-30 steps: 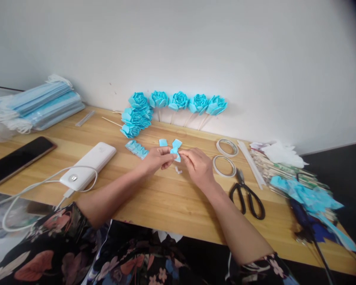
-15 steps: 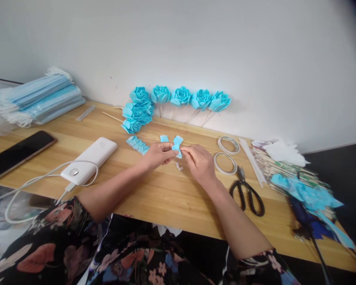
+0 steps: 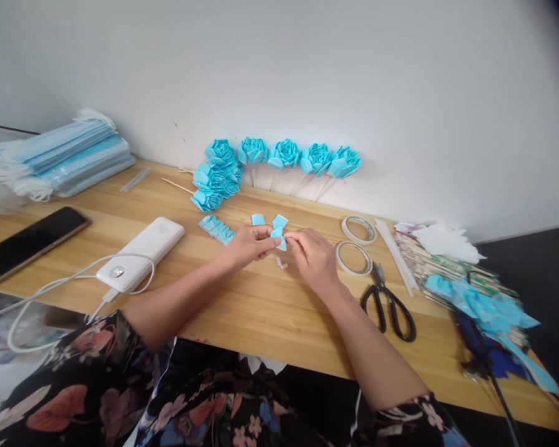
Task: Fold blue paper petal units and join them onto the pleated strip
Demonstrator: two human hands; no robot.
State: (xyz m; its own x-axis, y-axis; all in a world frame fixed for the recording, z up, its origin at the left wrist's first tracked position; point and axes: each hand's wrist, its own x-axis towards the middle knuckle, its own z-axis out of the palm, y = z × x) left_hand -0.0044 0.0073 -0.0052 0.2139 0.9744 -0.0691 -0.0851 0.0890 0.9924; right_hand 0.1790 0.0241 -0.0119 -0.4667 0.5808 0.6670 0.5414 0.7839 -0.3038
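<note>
Between my fingertips is a small blue fabric piece [image 3: 280,223], pinched narrow at the middle like a bow. My left hand [image 3: 249,244] grips it from the left, thumb and fingers closed. From the right, my right hand [image 3: 313,256] pinches its edge. Just behind lies a flat blue square [image 3: 258,220]. A row of folded blue pieces [image 3: 216,229] rests left of my left hand. Below my fingers are small white scraps [image 3: 282,264] on the wooden table [image 3: 256,310].
Blue fabric flowers [image 3: 286,153] on sticks lean along the wall. Right of my hands are tape rolls [image 3: 354,257], black-handled scissors [image 3: 387,304] and white sticks [image 3: 395,256]. At left lie a power bank [image 3: 142,251] with a cable, a phone [image 3: 32,245] and stacked face masks [image 3: 74,155].
Both hands keep their pinch on the blue piece, with almost no movement. The whole view has shifted very slightly.
</note>
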